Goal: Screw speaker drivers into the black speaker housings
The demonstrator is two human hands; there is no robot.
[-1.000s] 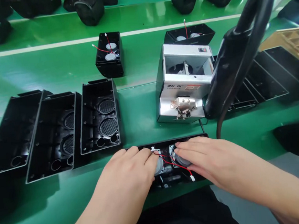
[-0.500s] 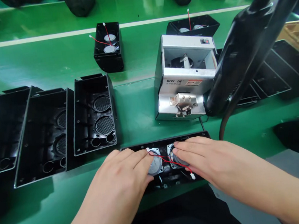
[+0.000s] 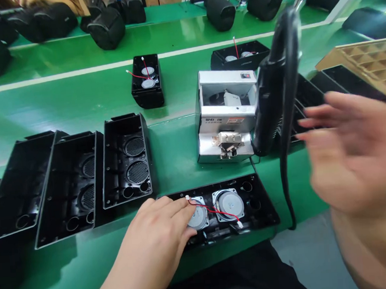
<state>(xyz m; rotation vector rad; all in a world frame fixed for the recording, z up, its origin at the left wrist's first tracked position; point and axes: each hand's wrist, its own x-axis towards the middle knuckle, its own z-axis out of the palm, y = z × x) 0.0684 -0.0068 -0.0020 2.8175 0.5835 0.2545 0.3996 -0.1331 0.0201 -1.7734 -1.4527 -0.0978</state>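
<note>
A black speaker housing (image 3: 261, 206) lies open at the near edge of the green bench, with two round silver speaker drivers (image 3: 229, 202) seated in it and a red wire (image 3: 218, 211) across them. My left hand (image 3: 156, 238) rests flat on the housing's left part, fingertips on the left driver, fingers stretched out. My right hand (image 3: 354, 158) is raised in the air to the right, blurred, fingers spread and empty, close to the hanging black electric screwdriver (image 3: 272, 89) and its cable.
A silver screw feeder box (image 3: 226, 115) stands behind the housing. Three empty black housings (image 3: 125, 161) lie in a row at the left. Two housings with drivers (image 3: 146, 81) sit further back. Black trays and a cardboard grid (image 3: 370, 59) are at the right.
My right hand has lifted off the right driver and swung up to the right, toward the hanging screwdriver. The left hand has stayed on the housing. The camera view has shifted slightly.
</note>
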